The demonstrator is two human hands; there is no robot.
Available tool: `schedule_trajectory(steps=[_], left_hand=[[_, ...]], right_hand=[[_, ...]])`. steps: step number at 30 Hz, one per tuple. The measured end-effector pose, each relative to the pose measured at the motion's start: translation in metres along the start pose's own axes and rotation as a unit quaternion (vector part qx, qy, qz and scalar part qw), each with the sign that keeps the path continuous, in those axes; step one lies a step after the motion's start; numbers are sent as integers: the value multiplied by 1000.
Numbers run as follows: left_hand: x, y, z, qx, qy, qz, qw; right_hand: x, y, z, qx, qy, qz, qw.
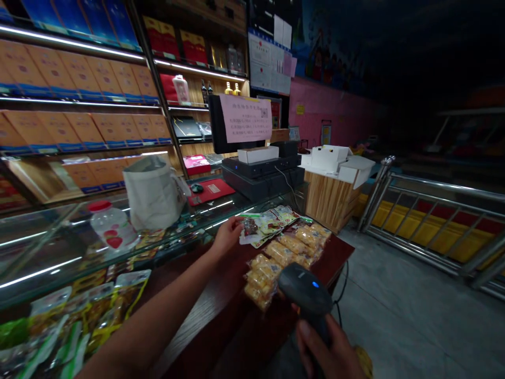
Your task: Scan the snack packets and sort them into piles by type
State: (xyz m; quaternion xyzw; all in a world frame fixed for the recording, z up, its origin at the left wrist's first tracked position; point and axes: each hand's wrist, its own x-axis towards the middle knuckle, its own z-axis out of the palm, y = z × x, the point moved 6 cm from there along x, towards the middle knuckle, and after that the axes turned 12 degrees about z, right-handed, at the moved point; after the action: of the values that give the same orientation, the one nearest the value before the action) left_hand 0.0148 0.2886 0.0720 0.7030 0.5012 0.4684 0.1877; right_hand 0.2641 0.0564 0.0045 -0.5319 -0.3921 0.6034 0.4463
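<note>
My right hand (325,347) is wrapped round the handle of a dark barcode scanner (303,289), which has a blue light on its top. The scanner's head is over the near end of several clear-wrapped yellow snack packs (282,252). Farther left, my left hand (229,235) pinches the edge of a clear snack packet (250,227) with dark contents. Beside that packet lie flat green-and-white snack packets (276,218), overlapping one another. All of these packs rest on a dark red-brown table (197,305). The tips of my left fingers are partly hidden.
A glass counter (51,231) runs along the left, bearing a red-lidded jar (112,226) and a white bag (152,192). More bagged snacks (79,321) lie at lower left. A monitor with a pink notice (246,118) stands behind the table. Metal railing (434,210) is at right.
</note>
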Motion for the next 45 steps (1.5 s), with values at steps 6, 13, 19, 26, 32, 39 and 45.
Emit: schedule_trajectory(steps=[6,13,19,26,32,39,45], left_hand=[[-98,34,-55,-161,53,-46,984],[-166,90,-77,-48,26,52,997],[-189,79,-82,-172,60,-65,981],[-207,54,-59,-445,-24,-255,858],[-211,46,-55,-416,-57,-267,868],[-188,37,-110,-230,106,-127,959],[-182,26,-137,-66,133,-50,988]], right_hand=[[19,-19,30,-9,-3,-32,999],[31,-34,83,21,-42,-41,998],[34,-23,107,34,-25,-37,998],[40,-20,102,67,67,-61,994],[39,-16,101,61,74,-70,993],[32,-19,100,25,24,-69,997],[16,-23,122,-22,-99,-68,993]])
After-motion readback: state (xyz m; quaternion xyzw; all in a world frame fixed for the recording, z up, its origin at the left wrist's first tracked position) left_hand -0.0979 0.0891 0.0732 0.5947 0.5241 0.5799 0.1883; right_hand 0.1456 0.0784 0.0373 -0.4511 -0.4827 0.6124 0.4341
